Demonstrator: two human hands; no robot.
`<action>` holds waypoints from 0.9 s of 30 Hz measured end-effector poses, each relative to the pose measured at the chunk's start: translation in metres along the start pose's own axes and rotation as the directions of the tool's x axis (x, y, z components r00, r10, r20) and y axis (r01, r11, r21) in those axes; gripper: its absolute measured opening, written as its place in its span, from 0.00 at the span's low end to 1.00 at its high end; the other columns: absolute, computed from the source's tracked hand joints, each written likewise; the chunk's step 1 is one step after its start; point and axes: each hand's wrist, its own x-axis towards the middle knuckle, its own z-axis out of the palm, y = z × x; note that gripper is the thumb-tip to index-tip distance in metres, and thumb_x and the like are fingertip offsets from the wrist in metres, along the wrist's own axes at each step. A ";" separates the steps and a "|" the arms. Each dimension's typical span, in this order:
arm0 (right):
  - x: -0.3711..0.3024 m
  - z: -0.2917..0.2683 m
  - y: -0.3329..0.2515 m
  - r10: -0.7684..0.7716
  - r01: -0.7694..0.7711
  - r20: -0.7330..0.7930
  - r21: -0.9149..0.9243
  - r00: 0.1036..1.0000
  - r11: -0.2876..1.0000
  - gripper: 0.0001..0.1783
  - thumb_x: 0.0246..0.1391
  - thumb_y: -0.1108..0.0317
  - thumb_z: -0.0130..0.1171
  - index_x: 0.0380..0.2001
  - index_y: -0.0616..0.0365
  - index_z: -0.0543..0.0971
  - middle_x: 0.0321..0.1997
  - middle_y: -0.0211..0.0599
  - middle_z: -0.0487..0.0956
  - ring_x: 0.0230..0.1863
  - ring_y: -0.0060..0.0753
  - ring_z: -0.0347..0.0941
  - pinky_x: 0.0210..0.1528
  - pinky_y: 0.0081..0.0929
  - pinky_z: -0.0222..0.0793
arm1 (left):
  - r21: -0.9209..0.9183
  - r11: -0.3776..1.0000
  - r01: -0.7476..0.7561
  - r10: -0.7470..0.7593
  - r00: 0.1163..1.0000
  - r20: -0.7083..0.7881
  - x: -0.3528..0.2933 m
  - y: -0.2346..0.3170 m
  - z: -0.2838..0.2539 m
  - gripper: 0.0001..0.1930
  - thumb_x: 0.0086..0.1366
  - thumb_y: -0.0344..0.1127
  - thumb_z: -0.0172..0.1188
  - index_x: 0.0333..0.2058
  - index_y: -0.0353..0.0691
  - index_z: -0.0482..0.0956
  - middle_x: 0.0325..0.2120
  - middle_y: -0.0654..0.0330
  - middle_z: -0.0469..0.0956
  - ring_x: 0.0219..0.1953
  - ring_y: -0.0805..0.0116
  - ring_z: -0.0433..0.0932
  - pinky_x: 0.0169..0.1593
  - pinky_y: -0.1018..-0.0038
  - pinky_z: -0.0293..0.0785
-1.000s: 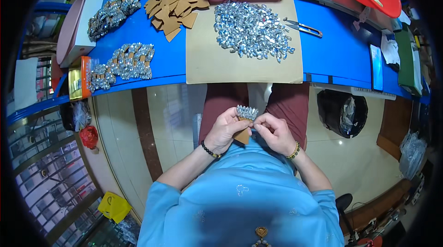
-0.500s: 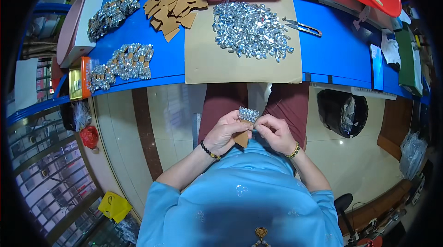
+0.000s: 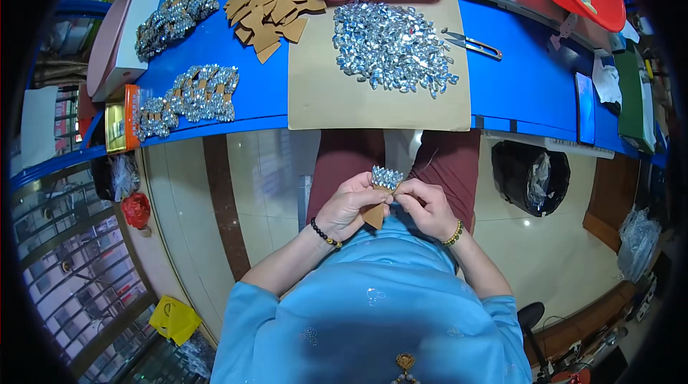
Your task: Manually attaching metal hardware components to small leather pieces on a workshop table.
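Below the blue worktop (image 3: pixel 530 90), the left hand (image 3: pixel 349 205) and right hand (image 3: pixel 424 205) are both pinching a small brown card (image 3: pixel 374 215) — fixing shiny silver pieces (image 3: pixel 387 177) along its top; adding another probably needs steady fingertips.

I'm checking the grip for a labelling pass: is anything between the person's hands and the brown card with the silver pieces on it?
Nothing visible: the left hand and right hand both touch the brown card directly, silver pieces along its top.
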 end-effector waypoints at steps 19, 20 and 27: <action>0.000 0.022 -0.027 0.070 -0.088 -0.309 -0.045 0.949 0.995 0.10 0.53 0.73 0.53 0.39 0.63 0.69 0.29 0.36 0.76 0.25 0.23 0.70 0.28 0.18 0.67 | 0.319 0.920 -0.226 0.292 0.940 -0.176 0.001 -0.006 0.015 0.10 0.58 0.22 0.56 0.39 0.33 0.68 0.34 0.59 0.75 0.34 0.75 0.76 0.41 0.79 0.73; 0.003 0.019 -0.032 0.065 -0.083 -0.307 -0.046 0.950 0.995 0.10 0.53 0.73 0.53 0.39 0.63 0.69 0.29 0.36 0.76 0.25 0.23 0.70 0.28 0.18 0.67 | 0.352 0.900 -0.257 0.338 0.921 -0.193 0.001 -0.005 0.015 0.10 0.58 0.22 0.55 0.38 0.33 0.68 0.34 0.59 0.76 0.35 0.76 0.76 0.41 0.79 0.73; 0.031 0.002 -0.028 -0.604 0.458 0.054 -0.706 0.795 0.539 0.13 0.54 0.72 0.54 0.42 0.61 0.66 0.28 0.44 0.75 0.19 0.29 0.70 0.22 0.21 0.66 | 0.435 0.844 -0.312 0.395 0.912 -0.112 0.005 -0.009 0.006 0.08 0.58 0.22 0.56 0.37 0.33 0.69 0.32 0.61 0.76 0.33 0.79 0.75 0.38 0.84 0.72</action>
